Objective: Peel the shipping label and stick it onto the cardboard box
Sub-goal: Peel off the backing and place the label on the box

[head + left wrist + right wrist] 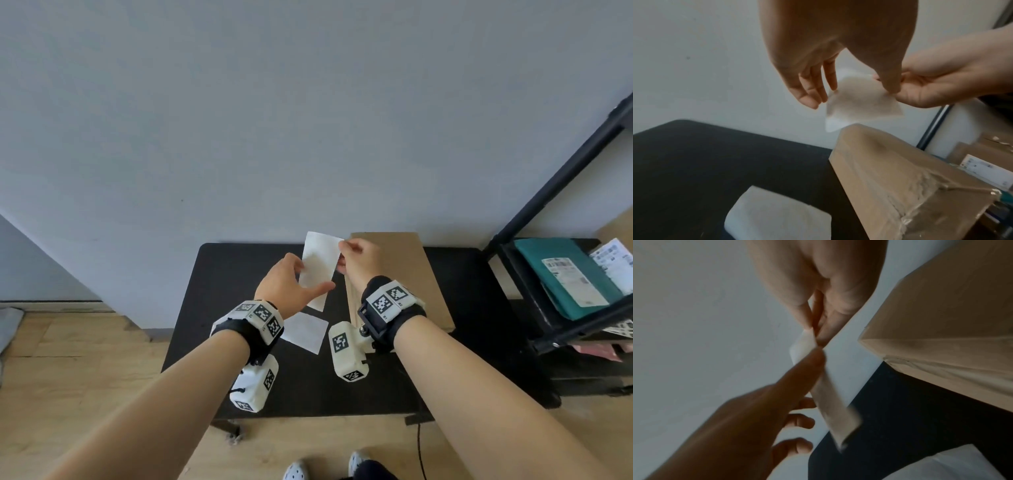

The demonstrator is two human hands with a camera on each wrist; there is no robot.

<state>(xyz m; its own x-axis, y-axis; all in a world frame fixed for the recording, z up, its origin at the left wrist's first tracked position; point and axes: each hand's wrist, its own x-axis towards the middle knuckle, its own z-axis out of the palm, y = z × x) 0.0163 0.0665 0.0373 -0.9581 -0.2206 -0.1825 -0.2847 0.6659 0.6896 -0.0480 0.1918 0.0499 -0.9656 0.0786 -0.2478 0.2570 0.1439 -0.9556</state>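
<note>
A white shipping label sheet [318, 267] hangs in the air above the black table [222, 274], its blank side toward me. My left hand [310, 281] holds its lower part, thumb across the front and fingers behind. At the upper right corner my right hand [340, 255] pinches it between thumb and forefinger. The brown cardboard box [394, 267] stands on the table just right of the sheet. In the left wrist view the label [859, 105] hovers over the box's [890, 170] far corner. The right wrist view shows the pinch of my right hand [818, 335] and the label [834, 410] trailing down.
A second white sheet [305, 329] lies flat on the table below my left hand. A black metal rack [548, 192] stands at the right, holding a teal parcel [561, 274] with a printed label. A grey wall runs behind the table.
</note>
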